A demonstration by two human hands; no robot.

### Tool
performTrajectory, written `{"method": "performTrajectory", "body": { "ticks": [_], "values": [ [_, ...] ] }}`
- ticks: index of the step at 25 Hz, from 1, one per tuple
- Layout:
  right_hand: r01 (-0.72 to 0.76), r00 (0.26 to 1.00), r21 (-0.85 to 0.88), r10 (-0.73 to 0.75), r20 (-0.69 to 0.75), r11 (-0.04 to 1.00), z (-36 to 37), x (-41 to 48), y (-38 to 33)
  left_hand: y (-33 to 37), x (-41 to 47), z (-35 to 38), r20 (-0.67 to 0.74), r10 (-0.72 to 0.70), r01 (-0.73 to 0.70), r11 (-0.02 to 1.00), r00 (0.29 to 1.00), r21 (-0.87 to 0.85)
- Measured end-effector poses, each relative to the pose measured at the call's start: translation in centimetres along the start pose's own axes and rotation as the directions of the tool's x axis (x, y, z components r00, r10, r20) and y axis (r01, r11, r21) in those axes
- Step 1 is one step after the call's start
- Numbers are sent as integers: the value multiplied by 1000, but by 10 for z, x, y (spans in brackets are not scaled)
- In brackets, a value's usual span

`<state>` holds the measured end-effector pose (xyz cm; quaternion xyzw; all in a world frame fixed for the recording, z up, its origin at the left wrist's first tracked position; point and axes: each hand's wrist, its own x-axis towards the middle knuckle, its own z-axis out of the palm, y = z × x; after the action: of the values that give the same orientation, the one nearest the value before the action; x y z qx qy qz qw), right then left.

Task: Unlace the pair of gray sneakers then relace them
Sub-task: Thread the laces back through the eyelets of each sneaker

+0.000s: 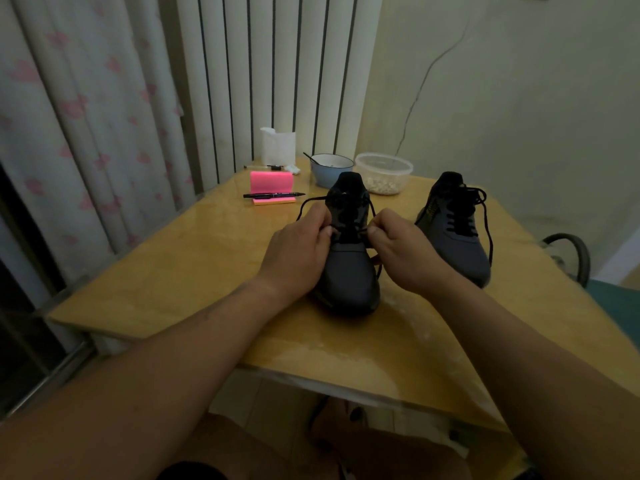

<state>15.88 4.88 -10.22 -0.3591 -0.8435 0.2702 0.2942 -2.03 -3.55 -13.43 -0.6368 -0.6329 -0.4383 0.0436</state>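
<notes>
Near sneaker [349, 271] stood upright on the worktop [194, 271], toe toward the camera: dark gray smooth upper, rounded toe, black tongue raised. Its lace [304, 204] was a thin black cord, looping out on both sides of the eyelet rows. Left hand [298, 251] and right hand [398, 251] flanked the eyelets, fingers curled, each pinching the lace. Second sneaker [457, 244] stood right of the near sneaker, apart from it, laced, cord ends trailing loose. Behind the near sneaker: blue bowl [329, 171] and clear plastic tub [384, 168] of pale pieces. Behind-left: pink sticky-note block [272, 181], black pen [273, 195] across its front. Worktop glossy, yellow-tan. Pleated pink-printed curtain [86, 116] hung far left of the near sneaker.
</notes>
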Motion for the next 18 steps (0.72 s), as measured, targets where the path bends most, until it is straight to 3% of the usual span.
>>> {"method": "performTrajectory", "body": {
  "ticks": [5, 12, 18],
  "values": [
    [-46, 999, 38, 47, -19, 998, 2, -4, -1, 5, -4, 2, -19, -62, 61, 997, 998, -41],
    [44, 998, 8, -45, 40, 999, -7, -8, -4, 6, -2, -11, 86, -56, 64, 994, 995, -93],
    [-66, 998, 127, 64, 21, 990, -6, -6, -8, 6, -3, -9, 45, -59, 62, 996, 997, -66]
  ]
}}
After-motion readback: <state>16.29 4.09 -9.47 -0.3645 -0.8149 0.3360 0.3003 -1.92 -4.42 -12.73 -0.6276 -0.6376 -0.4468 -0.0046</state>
